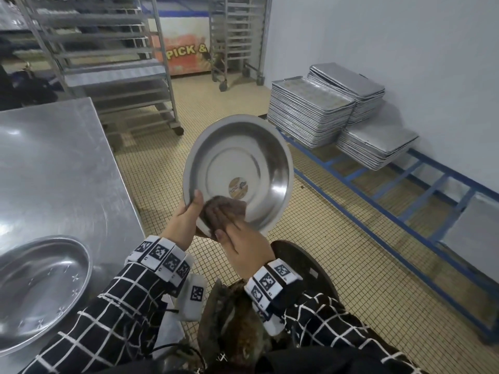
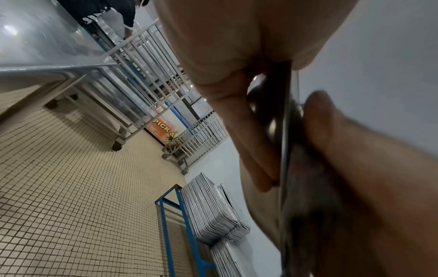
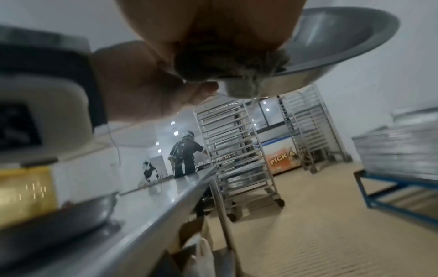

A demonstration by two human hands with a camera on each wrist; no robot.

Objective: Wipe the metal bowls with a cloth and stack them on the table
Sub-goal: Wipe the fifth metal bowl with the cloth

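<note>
Round shiny metal bowl is up in the air over the tiled floor, tilted so its inside faces the person, w/ a round sticker on its flat bottom. Left hand grips the bowl's near-left rim: thumb over the inside wall, fingers curled behind the outer wall. Right hand lies just right of the left one, fingers flat & extended, pressing a crumpled dark brown cloth onto the inner wall at the bowl's near edge; cloth sits between palm & metal and laps over the rim.

On the steel table, at the person's left, 1 second wide metal bowl sits mouth up, nothing visible inside, well apart from the held bowl. So 2 bowls, 1 cloth.

Right side, along the wall: 3 stacks of flat grey metal trays on a blue frame rack. 2 wheeled tray racks behind.
</note>
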